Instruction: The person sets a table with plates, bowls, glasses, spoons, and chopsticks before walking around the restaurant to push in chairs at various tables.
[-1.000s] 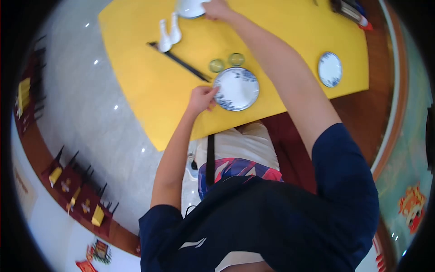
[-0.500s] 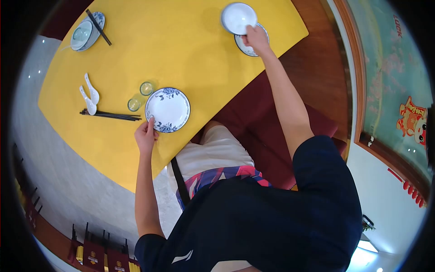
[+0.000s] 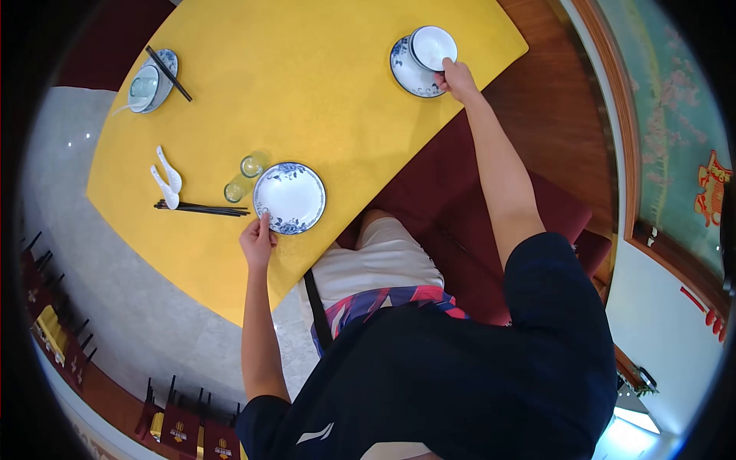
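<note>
My right hand (image 3: 458,80) reaches to the far right part of the table and pinches the rim of a white bowl (image 3: 432,46). That bowl overlaps the right part of a blue-patterned plate (image 3: 405,73). Close to my body, a second plate (image 3: 290,198) with blue flowers lies near the table edge. My left hand (image 3: 259,242) grips its lower left rim, thumb on top. Just left of this plate stand two small clear glasses (image 3: 252,166).
A yellow cloth covers the table (image 3: 322,100). Two white spoons (image 3: 165,184) and black chopsticks (image 3: 207,209) lie to the left. At the far left sits another setting: a bowl (image 3: 143,88) on a plate, with chopsticks (image 3: 169,73) across. A dark red seat (image 3: 460,207) adjoins the table edge.
My right hand has brought the bowl rightward and nearer, from beyond the far plate to over its right part. My left hand stays at the near plate's rim. The whole view has shifted slightly.
</note>
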### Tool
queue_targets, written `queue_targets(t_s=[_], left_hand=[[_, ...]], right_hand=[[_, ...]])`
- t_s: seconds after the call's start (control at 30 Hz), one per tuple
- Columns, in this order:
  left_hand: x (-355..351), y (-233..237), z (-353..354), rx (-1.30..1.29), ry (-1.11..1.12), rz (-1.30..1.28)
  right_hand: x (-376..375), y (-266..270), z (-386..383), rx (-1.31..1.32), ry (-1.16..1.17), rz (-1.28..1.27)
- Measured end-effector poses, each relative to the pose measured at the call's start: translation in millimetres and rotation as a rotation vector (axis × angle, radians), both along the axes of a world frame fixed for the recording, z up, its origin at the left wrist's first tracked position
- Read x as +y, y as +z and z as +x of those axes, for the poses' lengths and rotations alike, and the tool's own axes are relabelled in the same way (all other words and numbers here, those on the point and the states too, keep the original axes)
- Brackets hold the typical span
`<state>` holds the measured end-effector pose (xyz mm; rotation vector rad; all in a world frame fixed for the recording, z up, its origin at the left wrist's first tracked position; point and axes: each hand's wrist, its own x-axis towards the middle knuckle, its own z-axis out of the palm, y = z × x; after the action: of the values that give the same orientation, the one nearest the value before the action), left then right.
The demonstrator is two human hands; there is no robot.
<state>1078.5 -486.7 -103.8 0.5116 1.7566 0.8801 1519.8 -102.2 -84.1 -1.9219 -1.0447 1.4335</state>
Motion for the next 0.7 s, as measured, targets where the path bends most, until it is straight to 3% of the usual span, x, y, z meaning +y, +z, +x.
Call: queue_targets(t_s=[0.07, 0.27, 0.33, 0.43, 0.7], left_hand=[[0, -1, 0, 0.015, 0.005, -0.018], [0, 1, -2, -0.001, -0.019, -0.013], [1, 5, 0, 0.013, -0.021, -0.020], [2, 5, 0, 0.032, -0.025, -0.024], [1, 7, -1, 0.064, -0.055, -0.030]], right_hand=[[6, 5, 2, 0.045, 0.003, -0.037], [18, 20, 6, -0.221, 0.202, -0.088], [21, 34, 2, -0.539, 0.344, -0.057], [27, 45, 7, -0.759, 0.555, -0.067], [27, 49, 14, -0.718, 0.530, -0.114]])
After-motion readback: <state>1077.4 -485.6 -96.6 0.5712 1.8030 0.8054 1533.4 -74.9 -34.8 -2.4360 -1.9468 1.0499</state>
